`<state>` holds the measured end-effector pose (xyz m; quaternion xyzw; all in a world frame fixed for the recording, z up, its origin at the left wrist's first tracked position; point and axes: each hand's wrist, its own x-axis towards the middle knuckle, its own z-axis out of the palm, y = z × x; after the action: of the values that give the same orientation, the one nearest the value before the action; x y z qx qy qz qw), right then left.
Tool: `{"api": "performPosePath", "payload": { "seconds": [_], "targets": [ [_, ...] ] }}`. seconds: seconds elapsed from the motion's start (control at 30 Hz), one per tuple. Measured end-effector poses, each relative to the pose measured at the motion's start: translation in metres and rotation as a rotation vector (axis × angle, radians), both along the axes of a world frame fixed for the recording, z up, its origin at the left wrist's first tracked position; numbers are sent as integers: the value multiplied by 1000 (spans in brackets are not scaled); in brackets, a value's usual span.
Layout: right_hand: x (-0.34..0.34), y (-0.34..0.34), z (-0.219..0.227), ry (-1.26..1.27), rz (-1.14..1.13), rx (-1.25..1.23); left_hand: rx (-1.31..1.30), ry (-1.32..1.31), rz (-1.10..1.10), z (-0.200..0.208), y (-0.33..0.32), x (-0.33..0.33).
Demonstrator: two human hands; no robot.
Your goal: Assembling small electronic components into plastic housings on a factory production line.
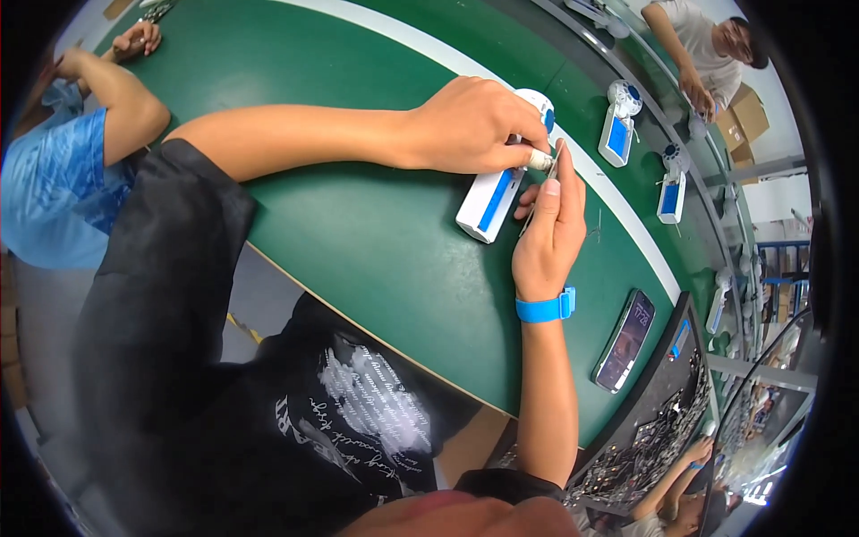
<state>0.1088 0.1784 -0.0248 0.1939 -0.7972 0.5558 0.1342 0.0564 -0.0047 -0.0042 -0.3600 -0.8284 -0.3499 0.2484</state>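
Observation:
My left hand [483,125] reaches across from the left, its thumb and fingers pinched together; a pale wrap covers one fingertip. What sits in that pinch is too small to make out. My right hand [553,233], with a blue strap [542,309] round the wrist, is closed on a thin metal piece [555,167], the thumb pressed along it. The fingertips of both hands meet at its upper end. Under and beside them lies a white device [489,208] with a blue panel and a rounded head [534,98], partly hidden by my left hand.
Similar white devices [617,134] [671,188] lie beyond the white stripe [626,204] on the green surface. To the right are a phone [625,340] and a dark tray [658,438] of small metal parts. A person in blue [58,179] sits at left; others work opposite.

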Motion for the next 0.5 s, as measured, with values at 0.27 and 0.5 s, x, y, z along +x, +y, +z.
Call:
{"api": "performPosePath", "payload": {
  "seconds": [0.27,0.5],
  "targets": [
    [3,2,-2,-13,2,32,27,8,-12,-3,4,4],
    [-1,11,-1,-48,52,80,-81,106,-12,-5,3,-2]
  ]
}}
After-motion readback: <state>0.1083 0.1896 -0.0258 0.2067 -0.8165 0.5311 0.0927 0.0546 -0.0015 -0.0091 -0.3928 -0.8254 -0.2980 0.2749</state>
